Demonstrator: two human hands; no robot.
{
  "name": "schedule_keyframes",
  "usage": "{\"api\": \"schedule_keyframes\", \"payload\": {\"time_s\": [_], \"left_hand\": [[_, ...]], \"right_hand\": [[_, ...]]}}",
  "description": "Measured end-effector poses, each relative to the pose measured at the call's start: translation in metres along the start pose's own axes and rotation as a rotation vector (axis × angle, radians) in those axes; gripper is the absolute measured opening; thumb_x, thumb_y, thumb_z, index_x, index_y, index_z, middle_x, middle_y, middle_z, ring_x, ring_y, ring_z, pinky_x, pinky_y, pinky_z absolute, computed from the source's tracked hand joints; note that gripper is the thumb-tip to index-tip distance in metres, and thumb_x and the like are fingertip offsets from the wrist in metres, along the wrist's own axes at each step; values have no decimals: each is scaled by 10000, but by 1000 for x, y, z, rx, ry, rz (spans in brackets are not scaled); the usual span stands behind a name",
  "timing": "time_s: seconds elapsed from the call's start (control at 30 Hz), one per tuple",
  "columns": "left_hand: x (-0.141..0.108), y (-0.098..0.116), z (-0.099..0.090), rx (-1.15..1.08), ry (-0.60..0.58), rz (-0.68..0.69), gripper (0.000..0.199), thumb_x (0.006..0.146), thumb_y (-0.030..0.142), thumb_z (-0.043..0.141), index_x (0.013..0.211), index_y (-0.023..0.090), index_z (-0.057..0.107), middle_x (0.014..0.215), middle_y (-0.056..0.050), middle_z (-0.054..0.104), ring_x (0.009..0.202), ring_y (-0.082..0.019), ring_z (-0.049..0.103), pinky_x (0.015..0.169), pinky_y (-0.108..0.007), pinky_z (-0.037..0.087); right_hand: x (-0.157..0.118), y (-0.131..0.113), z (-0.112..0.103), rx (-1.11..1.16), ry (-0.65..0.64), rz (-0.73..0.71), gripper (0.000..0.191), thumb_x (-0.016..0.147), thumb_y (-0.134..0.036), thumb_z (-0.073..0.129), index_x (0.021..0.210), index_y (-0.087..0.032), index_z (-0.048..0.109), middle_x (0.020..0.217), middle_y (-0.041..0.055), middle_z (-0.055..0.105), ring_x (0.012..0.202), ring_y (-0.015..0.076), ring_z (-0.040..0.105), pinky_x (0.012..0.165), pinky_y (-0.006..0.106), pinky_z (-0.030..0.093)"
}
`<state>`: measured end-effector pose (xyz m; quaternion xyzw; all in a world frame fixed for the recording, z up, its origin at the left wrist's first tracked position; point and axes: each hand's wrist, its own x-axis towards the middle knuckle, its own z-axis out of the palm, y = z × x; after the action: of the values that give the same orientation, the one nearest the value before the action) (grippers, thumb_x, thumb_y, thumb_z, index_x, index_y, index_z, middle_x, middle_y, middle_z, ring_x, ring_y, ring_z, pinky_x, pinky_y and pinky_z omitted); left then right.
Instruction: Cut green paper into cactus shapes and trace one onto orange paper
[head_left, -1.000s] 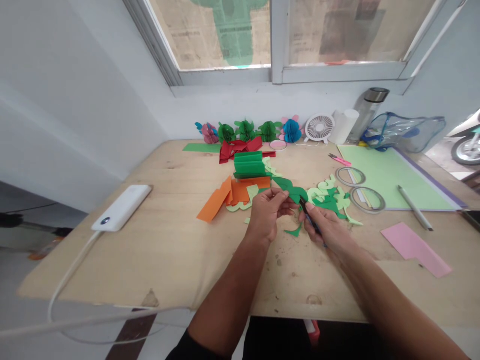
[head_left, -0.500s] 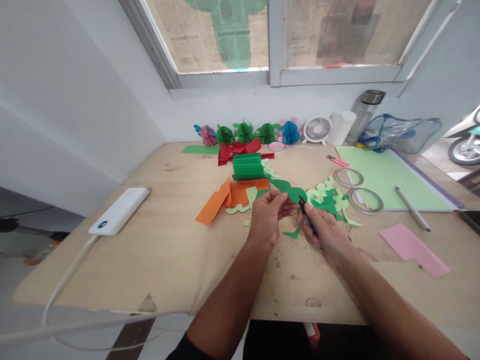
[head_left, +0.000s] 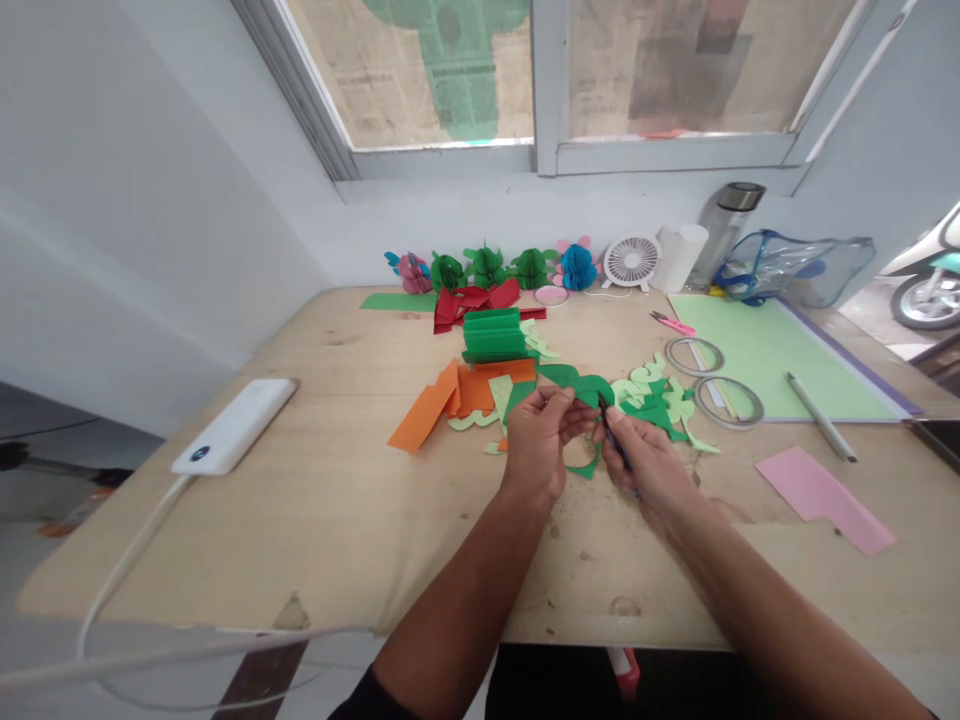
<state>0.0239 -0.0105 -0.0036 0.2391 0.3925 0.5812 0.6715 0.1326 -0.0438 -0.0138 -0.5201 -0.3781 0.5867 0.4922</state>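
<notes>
A dark green paper (head_left: 592, 388) with a curved edge is pinched between the fingers of my left hand (head_left: 541, 430). My right hand (head_left: 643, 458) grips dark-handled scissors (head_left: 616, 440), whose blades meet the paper's right end. A thin green strip (head_left: 583, 470) hangs or lies just below, between the hands. Light and dark green scraps (head_left: 660, 405) lie right of the paper. Left of my hands are folded orange paper (head_left: 424, 410) and, further back, a pleated green paper stack (head_left: 492, 336).
Two tape rolls (head_left: 729, 402), pink snips (head_left: 673, 323), a grey pen (head_left: 821, 418) and pink paper (head_left: 825, 498) lie on the right. A white power bank (head_left: 236, 426) with a cable is at the left. Paper figures (head_left: 486, 268) and a small fan (head_left: 631, 262) stand along the wall.
My left hand has turned slightly at the wrist and still pinches the green paper. The scissors remain at the paper's right end. The whole view has shifted a little.
</notes>
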Motion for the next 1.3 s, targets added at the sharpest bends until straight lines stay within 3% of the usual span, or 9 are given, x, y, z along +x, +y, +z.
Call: {"api": "schedule_keyframes", "payload": {"time_s": [0.8, 1.3], "left_hand": [[4, 15, -6, 141, -64, 13, 255, 612, 302, 749, 647, 157, 542, 551, -4, 645, 490, -117, 625, 515, -210, 484], [11, 27, -19, 285, -157, 36, 254, 611, 315, 763, 623, 162, 560, 559, -24, 658, 501, -137, 634, 475, -212, 479]], "right_hand": [[0, 0, -3, -59, -37, -5, 483, 743, -661, 586, 670, -186, 546, 402, -93, 311, 349, 53, 191, 354, 216, 120], [1, -4, -9, -234, -103, -33, 491, 768, -659, 545, 640, -185, 563, 370, -82, 338, 341, 59, 211, 359, 221, 144]]}}
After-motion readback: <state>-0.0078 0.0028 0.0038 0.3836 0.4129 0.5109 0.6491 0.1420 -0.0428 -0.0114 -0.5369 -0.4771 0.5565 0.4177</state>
